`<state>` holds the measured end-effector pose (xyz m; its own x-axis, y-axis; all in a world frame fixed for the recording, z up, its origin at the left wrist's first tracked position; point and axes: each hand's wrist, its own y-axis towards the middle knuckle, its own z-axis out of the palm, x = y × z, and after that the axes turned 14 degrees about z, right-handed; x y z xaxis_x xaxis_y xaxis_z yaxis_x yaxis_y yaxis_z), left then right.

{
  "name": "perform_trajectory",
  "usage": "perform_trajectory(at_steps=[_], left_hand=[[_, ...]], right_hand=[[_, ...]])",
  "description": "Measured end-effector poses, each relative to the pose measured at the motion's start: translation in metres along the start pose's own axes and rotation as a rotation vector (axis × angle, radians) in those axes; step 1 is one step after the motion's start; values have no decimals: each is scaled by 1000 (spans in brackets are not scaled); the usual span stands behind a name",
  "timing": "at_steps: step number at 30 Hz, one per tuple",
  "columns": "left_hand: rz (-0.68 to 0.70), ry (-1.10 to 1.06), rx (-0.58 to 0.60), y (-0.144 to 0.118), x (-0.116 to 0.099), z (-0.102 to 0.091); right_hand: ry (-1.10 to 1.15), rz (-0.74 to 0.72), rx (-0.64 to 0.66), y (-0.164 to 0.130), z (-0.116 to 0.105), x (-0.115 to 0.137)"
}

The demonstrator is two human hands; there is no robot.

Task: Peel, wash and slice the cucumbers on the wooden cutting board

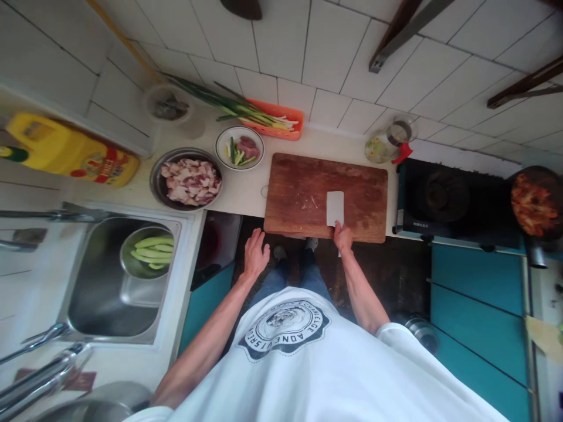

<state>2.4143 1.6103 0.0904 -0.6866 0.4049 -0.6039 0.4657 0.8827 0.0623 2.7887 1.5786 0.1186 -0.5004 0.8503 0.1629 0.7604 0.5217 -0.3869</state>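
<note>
Right hand: I grip the cleaver over the cutting board | left hand: unclenched, empty, beside board's corner

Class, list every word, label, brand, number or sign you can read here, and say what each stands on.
"CHANLELGE ADNEVTSRE": round print on the white shirt; its other lettering is unclear.
Stove: small pale lettering on the front, too blurred to read surely.
Yellow jug: red label markings, too blurred to read.
</note>
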Motion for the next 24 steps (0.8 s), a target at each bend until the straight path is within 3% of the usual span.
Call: perform_trajectory(at_steps=[5, 12, 15, 20, 24], left_hand=[[-63, -33, -35, -32, 4, 0], [-181, -47, -124, -77, 11, -6], [-273, -49, -206, -101, 11, -7], [-469, -43, -385, -144, -1, 0], [-633, -49, -541, -176, -22, 10]], right_hand=[[-36, -99, 39, -27, 33, 73], [-20, -309, 173, -66, 65, 150], [114, -453, 414, -95, 80, 175], [293, -614, 997, -156, 95, 204], [231, -731, 1242, -202, 95, 224]])
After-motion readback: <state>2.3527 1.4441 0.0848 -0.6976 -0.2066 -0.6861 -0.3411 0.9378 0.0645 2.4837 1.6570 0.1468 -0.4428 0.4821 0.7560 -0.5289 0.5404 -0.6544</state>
